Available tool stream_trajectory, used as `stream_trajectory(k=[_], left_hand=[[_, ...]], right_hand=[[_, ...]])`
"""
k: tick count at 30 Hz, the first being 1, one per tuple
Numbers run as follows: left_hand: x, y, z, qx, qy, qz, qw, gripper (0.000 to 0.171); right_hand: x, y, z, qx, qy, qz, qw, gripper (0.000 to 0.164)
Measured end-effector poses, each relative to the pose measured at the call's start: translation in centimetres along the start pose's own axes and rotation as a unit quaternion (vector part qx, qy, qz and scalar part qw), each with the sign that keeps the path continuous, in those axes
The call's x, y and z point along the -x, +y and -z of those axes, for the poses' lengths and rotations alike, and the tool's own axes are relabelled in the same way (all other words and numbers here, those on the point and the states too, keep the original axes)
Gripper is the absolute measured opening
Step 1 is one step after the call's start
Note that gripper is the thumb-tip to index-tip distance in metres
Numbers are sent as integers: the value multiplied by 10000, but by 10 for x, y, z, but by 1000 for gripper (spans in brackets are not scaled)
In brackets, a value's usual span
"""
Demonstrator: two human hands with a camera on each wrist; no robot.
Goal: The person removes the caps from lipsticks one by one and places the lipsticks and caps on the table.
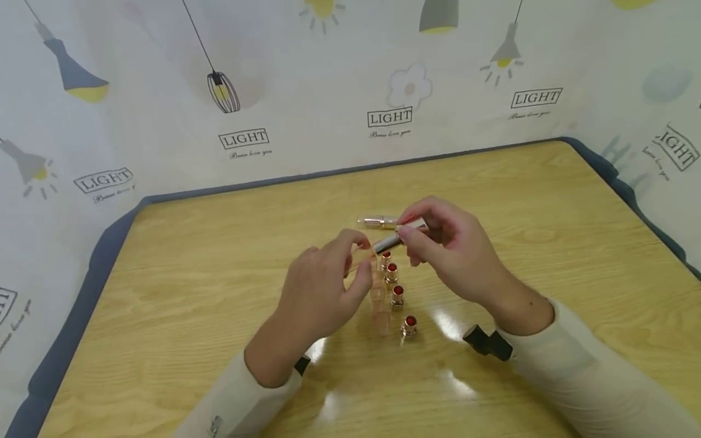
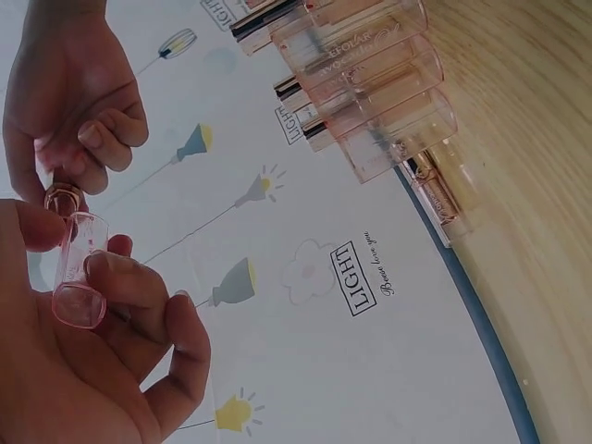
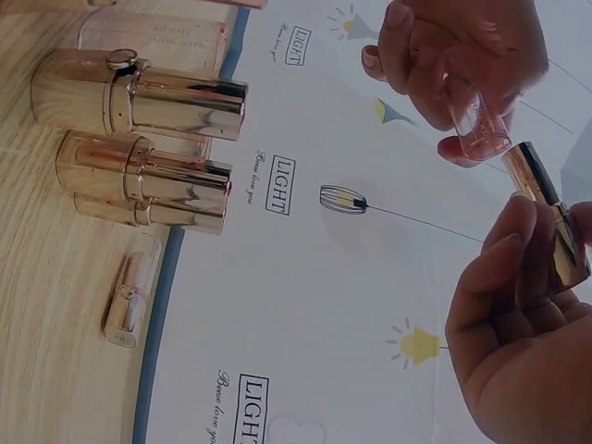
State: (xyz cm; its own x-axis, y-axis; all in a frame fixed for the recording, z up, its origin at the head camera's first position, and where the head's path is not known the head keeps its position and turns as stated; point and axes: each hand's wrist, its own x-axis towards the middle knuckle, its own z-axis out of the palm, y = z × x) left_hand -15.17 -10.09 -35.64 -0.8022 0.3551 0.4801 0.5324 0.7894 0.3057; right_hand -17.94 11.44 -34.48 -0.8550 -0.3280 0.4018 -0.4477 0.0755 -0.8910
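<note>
My left hand (image 1: 320, 289) pinches a clear pink lipstick cap (image 2: 81, 264) between thumb and fingers. Facing it, my right hand (image 1: 457, 252) grips a shiny gold lipstick tube (image 1: 387, 244), tilted with its narrower end toward the cap's mouth. In the right wrist view that tube (image 3: 535, 174) sits close to the cap (image 3: 478, 125); whether they touch is hard to tell. Beneath the hands stands a row of uncapped gold lipsticks (image 1: 397, 295) with dark red tops. Clear pink caps (image 1: 381, 321) line up just left of them, partly hidden by my left hand.
A capped lipstick (image 1: 376, 222) lies on its side behind the row, partly covered by my right hand. The wooden table (image 1: 191, 274) has a dark blue edge, and a white printed sheet (image 1: 317, 91) with lamp drawings rises around it.
</note>
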Motion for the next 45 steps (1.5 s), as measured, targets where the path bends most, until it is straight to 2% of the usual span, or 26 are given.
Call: stream_trajectory(k=[7,14,24,30,45], left_hand=[[-2,-4,-1,75,-107,318,9994,25],[-5,-5,-2,88,-170,378,9991,24],[-4,-3,-4,124,-279,230,9993,24],[-2,-2,-3,85,-420,258,9987,32],[-4,-3,-3,21,-194,63,9998,30]], right_hand=[[1,0,-1,-31,-60,-151,9999,6],[0,1,-4,-24,-278,-238,9993,8],[1,0,-7,137,-414,-305,9986,9],[1,0,-9,309,-603,-358,9971,9],[0,-1,-8,271,-457,-252,9983,9]])
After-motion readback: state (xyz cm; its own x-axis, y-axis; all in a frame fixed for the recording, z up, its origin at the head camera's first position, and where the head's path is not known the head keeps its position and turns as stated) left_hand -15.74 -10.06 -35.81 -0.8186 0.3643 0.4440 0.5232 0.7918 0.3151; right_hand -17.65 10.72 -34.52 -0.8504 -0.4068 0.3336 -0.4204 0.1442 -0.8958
